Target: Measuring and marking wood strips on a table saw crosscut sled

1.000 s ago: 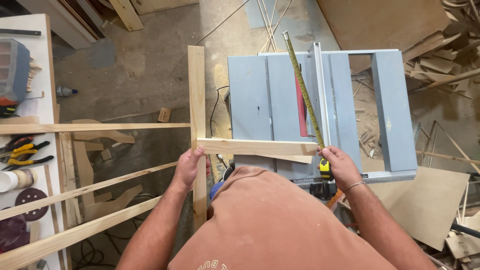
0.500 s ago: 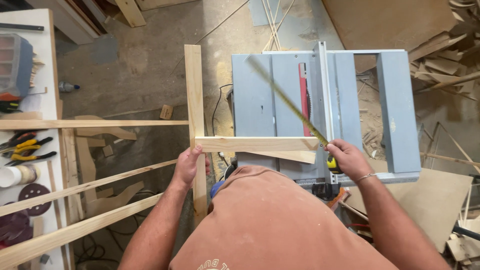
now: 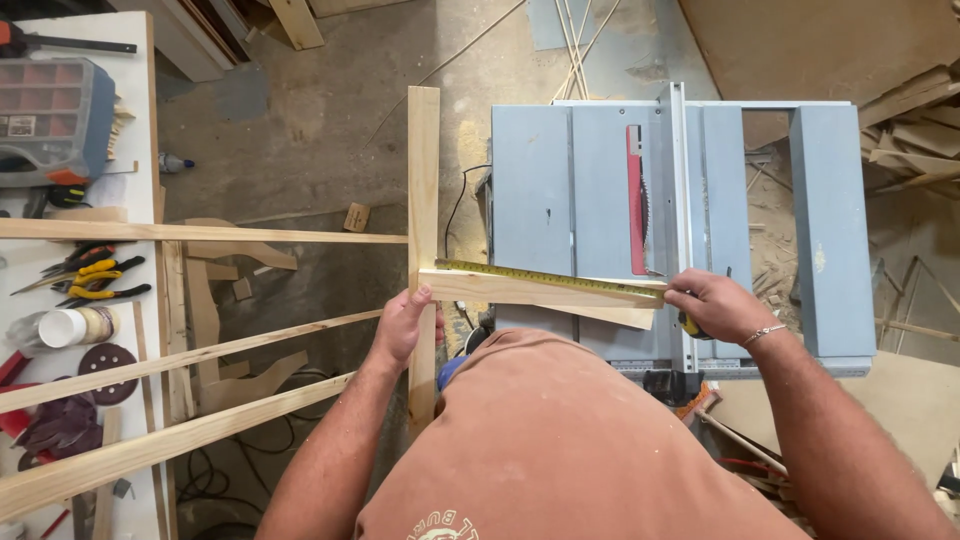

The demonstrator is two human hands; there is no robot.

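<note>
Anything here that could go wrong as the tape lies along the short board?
The right hand holds the tape close to the exposed saw blade; a slip could reach it. The short board is pinned only by the left hand against the upright board, so it could shift and spoil the reading.

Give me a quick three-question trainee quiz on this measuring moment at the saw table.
1. True or false: the yellow tape measure lies flat along the short wooden strip.
2. Which hand pins the tape's end at the joint with the upright board? A) left hand B) right hand
3. Fill in: the far end of the strip rests on the grey ____, near the red blade guard.

Key: 1 true. 2 A; the right hand grips the tape's case at the other end. 3 table saw.
</note>
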